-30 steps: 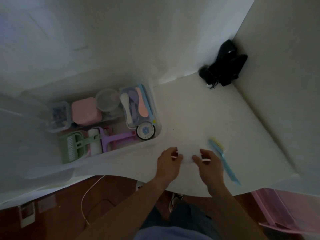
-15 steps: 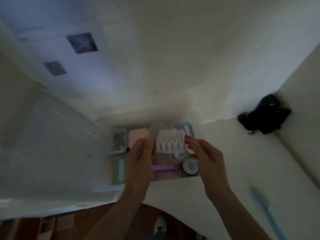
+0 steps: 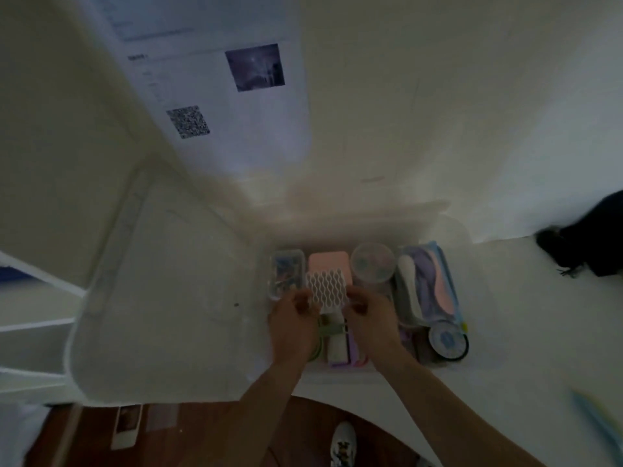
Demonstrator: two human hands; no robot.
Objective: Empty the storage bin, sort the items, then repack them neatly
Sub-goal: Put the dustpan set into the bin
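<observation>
While over bin (image 3: 448, 230) | left hand (image 3: 294, 326), right hand (image 3: 372, 323) pinch white grid (image 3: 327, 287) (wavy)

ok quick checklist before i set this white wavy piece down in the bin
1. Both hands hold the white wavy piece: left hand and right hand pinch its sides: ok.
2. Piece over the storage bin: ok.
3. Free spot under it: pink box and other items lie there: not ok.
4. Round tub clear of the piece: ok.
5. Bin lid out of the way: ok.
6. Depth left in bin: cannot tell.
</observation>
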